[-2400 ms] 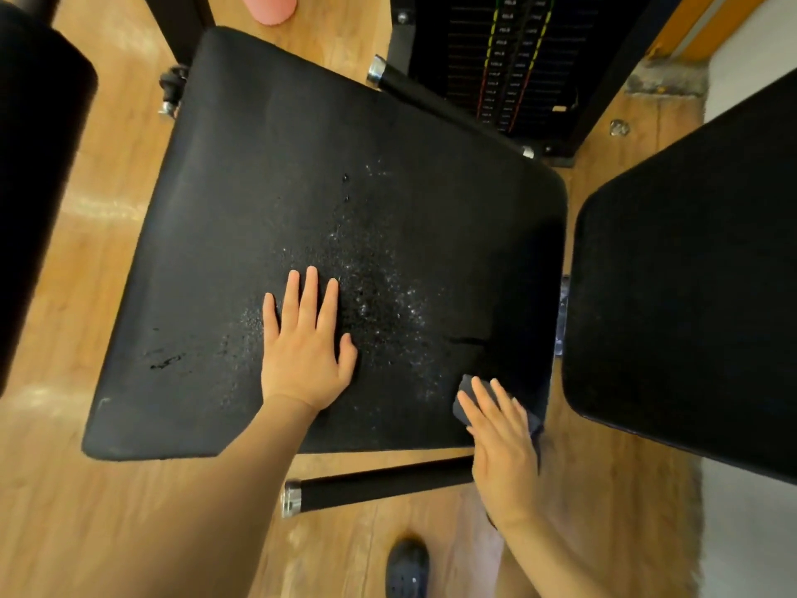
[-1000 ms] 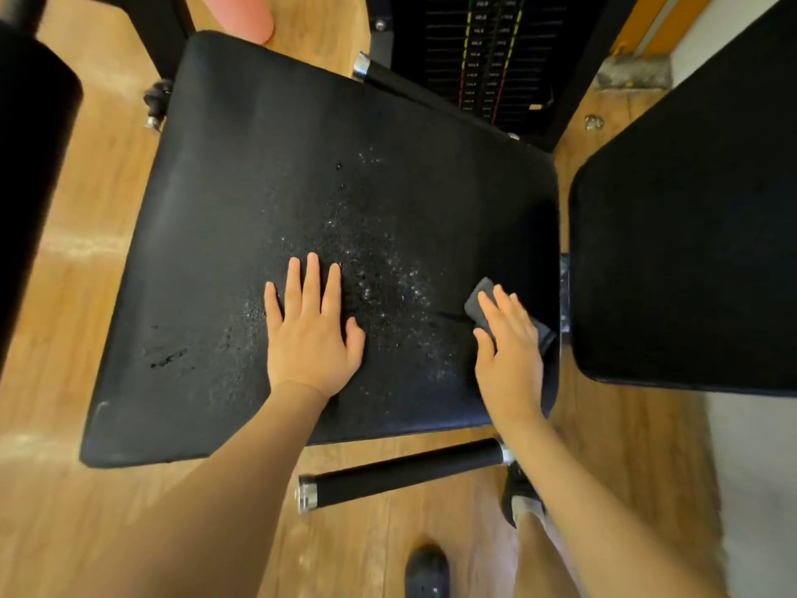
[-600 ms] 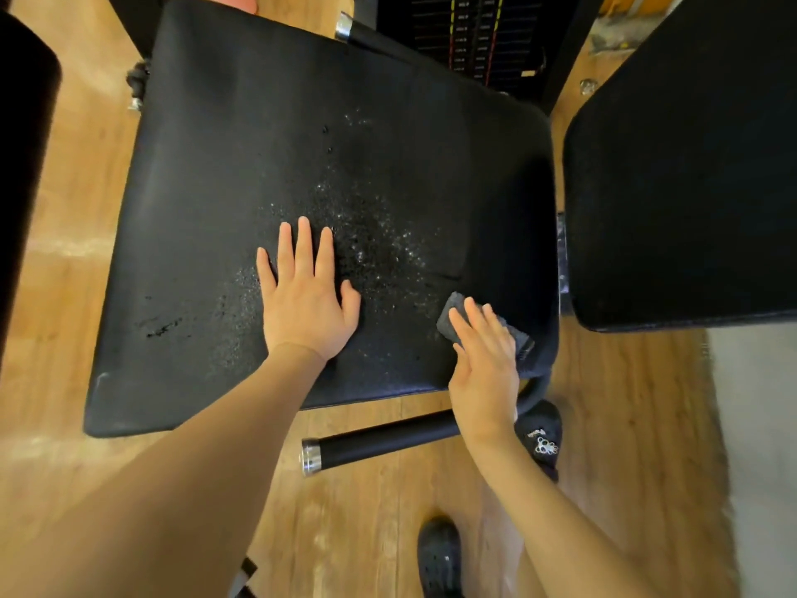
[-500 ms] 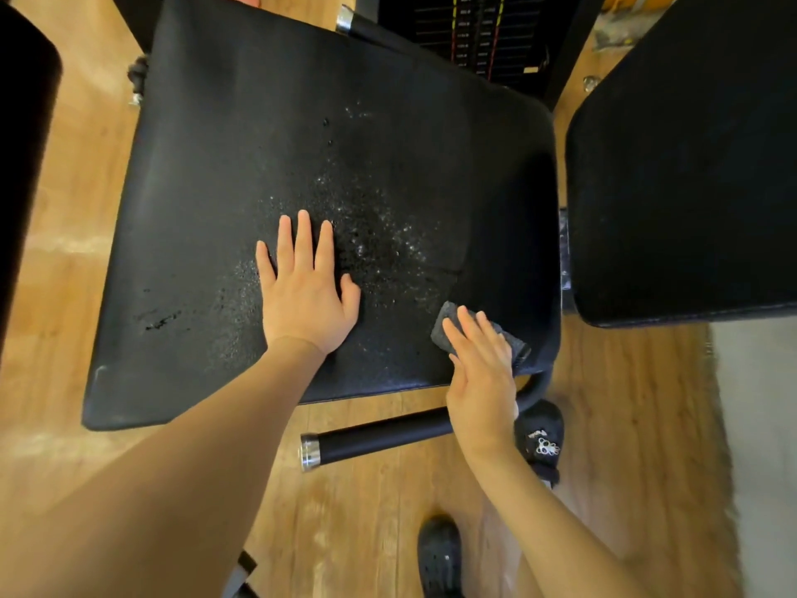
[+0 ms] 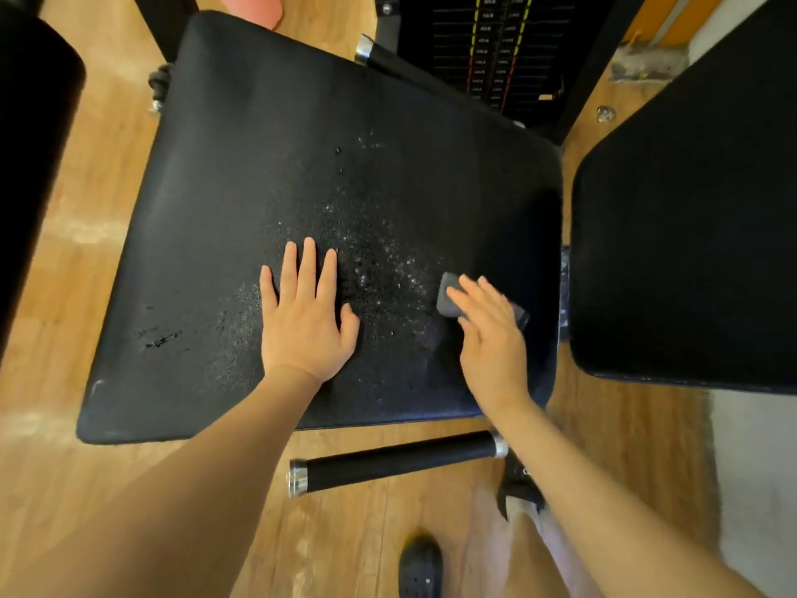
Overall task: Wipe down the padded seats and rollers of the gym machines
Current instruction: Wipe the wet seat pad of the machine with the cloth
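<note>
A large black padded seat fills the middle of the view, speckled with spray droplets near its centre. My left hand lies flat on the pad, fingers spread, just left of the droplets. My right hand presses a small dark grey cloth onto the pad near its right edge. A second black pad stands to the right, with a narrow gap between the two.
A black handle bar with chrome ends runs below the seat's front edge. A weight stack stands behind. A dark roller sits at far left. My shoe rests on the wooden floor.
My right hand has slid the cloth back and forth along the seat's right side, and now sits further up the pad than half a second ago. My left hand has stayed flat.
</note>
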`<state>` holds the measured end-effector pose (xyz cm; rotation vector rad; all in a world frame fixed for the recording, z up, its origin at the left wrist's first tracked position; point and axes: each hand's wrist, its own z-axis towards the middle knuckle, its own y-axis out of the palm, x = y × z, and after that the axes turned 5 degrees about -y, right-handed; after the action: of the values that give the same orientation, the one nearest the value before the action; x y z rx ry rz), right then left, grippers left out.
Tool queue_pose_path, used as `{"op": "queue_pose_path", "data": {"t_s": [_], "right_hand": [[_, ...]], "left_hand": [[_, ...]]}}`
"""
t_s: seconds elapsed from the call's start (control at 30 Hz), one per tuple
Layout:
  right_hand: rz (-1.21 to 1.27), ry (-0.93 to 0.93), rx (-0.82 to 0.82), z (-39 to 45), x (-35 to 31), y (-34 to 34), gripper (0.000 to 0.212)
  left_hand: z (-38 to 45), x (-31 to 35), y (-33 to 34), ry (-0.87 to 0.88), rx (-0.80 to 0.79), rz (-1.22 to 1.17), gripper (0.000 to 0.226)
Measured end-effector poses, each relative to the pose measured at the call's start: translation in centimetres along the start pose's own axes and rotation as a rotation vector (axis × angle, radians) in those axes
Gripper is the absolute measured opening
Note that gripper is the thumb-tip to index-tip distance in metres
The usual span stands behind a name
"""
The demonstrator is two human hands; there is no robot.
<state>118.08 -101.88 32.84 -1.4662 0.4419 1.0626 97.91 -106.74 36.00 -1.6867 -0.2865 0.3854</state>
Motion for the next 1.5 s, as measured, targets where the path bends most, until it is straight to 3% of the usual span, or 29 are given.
{"op": "queue_pose_path", "data": {"t_s": [0.17, 0.33, 0.53, 0.83, 1.3, 1.5], "right_hand": [[-0.095, 0.072, -0.030, 14.4, 1.9, -1.3, 0.040], [-0.268, -0.047, -0.323, 21.8, 3.5, -2.2, 0.044], [-0.193, 0.064, -0.212, 24.0, 4.0, -1.7, 0.044], [-0.228, 0.083, -0.096, 17.1, 3.9, -0.9, 0.044], [-0.330, 0.060, -0.107, 5.1, 1.7, 0.9, 0.047], [-0.260, 0.020, -0.050, -2.5, -1.1, 2.1, 0.048]], "left_hand": [[0.1, -0.1, -0.1, 0.002, -0.021, -0.009, 0.067], [0.2, 0.0, -0.2, -0.002, -0.044, -0.015, 0.066], [0.2, -0.1, -0.1, -0.004, -0.045, -0.008, 0.066], [0.2, -0.1, 0.0, 0.007, -0.023, -0.004, 0.066], [-0.1, -0.1, 0.3, 0.006, 0.030, -0.006, 0.068], [-0.2, -0.1, 0.4, 0.007, 0.048, -0.021, 0.064]]}}
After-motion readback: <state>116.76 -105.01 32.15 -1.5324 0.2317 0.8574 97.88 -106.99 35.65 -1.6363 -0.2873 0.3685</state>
